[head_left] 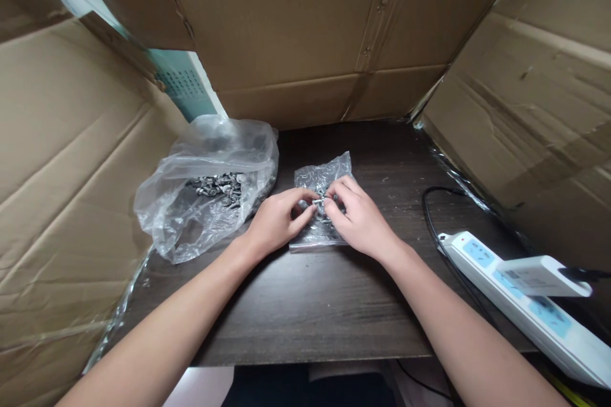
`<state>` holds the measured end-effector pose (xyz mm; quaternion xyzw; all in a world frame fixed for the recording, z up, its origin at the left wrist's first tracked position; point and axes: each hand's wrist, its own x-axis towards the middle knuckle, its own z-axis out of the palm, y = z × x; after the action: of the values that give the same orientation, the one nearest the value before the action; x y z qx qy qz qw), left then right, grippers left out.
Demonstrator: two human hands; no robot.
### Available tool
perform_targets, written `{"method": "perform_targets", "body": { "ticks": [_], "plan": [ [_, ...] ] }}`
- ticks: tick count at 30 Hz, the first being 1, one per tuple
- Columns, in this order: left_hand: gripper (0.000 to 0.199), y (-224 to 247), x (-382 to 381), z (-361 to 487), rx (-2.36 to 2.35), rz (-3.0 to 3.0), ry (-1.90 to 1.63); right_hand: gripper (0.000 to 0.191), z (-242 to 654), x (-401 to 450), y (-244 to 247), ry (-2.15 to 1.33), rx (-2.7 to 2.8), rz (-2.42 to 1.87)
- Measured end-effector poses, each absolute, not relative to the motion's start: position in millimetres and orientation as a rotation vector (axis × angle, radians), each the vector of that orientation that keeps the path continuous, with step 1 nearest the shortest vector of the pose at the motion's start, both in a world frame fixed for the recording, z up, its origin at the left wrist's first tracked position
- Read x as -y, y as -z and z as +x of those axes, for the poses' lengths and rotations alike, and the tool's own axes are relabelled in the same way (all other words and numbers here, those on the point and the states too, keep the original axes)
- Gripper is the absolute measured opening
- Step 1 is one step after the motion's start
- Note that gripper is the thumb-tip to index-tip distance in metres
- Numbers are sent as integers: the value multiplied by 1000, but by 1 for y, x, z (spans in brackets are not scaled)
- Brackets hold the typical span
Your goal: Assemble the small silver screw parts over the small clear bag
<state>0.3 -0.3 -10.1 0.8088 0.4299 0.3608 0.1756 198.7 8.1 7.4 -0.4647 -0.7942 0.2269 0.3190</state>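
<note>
A small silvery screw (318, 201) lies between the fingertips of both hands. My left hand (282, 215) pinches it from the left, with thumb and forefinger curled around its end. From the right, my right hand (356, 213) closes its thumb and fingers at the other end; whether a second small part sits there cannot be made out. Under both hands a small clear zip bag (315, 175) lies flat on the dark wooden table (305, 311), with small metal parts showing inside or on it. My fingers partly cover these parts.
Left of my hands stands a large open plastic bag (210, 146) holding many metal fasteners (222, 189). A white power strip (515, 299) with a plugged-in adapter (544, 276) and a black cable (429, 216) lies at right. Cardboard walls (305, 19) enclose the table.
</note>
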Motion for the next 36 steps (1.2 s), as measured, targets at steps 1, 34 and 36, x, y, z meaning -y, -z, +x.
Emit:
{"method": "perform_targets", "body": {
  "ticks": [1, 34, 36],
  "plan": [
    [17, 10, 0, 0, -1218, 2293, -1029, 14, 199, -8, -8, -602, 2089, -1212],
    [15, 11, 2, 0, -1269, 2286, -1117, 19, 202, -7, -9, -613, 2115, -1194],
    [15, 12, 1, 0, -1272, 2292, -1123, 19, 202, -8, -7, -630, 2134, -1206]
  ]
}}
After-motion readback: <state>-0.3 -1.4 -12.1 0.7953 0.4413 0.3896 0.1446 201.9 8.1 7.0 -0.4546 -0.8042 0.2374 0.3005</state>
